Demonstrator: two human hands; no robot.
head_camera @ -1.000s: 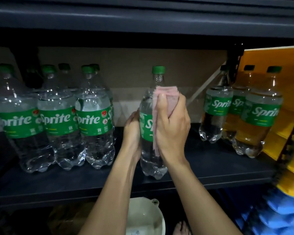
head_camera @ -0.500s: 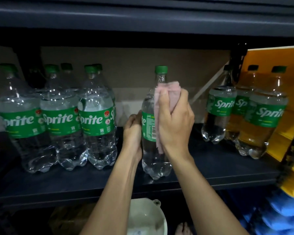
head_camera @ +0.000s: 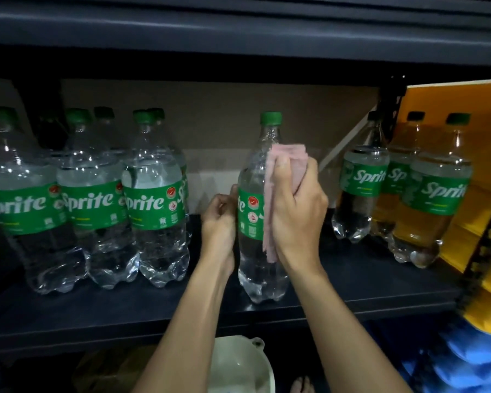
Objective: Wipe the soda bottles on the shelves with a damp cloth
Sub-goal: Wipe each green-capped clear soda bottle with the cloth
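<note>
The bottle (head_camera: 253, 259) being cleaned stands upright near the front edge of the shelf (head_camera: 97, 313), about midway along it, apart from the bottles on the left (head_camera: 153, 205) and the bottles on the right (head_camera: 437, 199). The left hand (head_camera: 220, 222) grips it at label height on its left side. The right hand (head_camera: 298, 211) holds a folded pink cloth (head_camera: 294, 160), pressed to the bottle's shoulder and down over the label.

To do this well, I would let the left hand do the steadying and turning while the cloth runs in long strokes from the shoulder down to the base, with the bottle's foot planted on the shelf. Press lightly: the bottle is tall, narrow and close to the front edge, so a hard push could tip it forward. The neck and cap are bare above the cloth and will want a pass of their own. Go gently over the label edges so they do not lift.

The back of the bottle and the left fingertips are out of sight. Whether the cloth is damp cannot be told. The leftmost bottle is cut by the frame, and the back row there is mostly hidden. The right-hand bottles look amber, perhaps only from the yellow packs (head_camera: 479, 137) behind them. A white basin (head_camera: 238, 364) below the shelf is cut off, and its contents are unclear.
</note>
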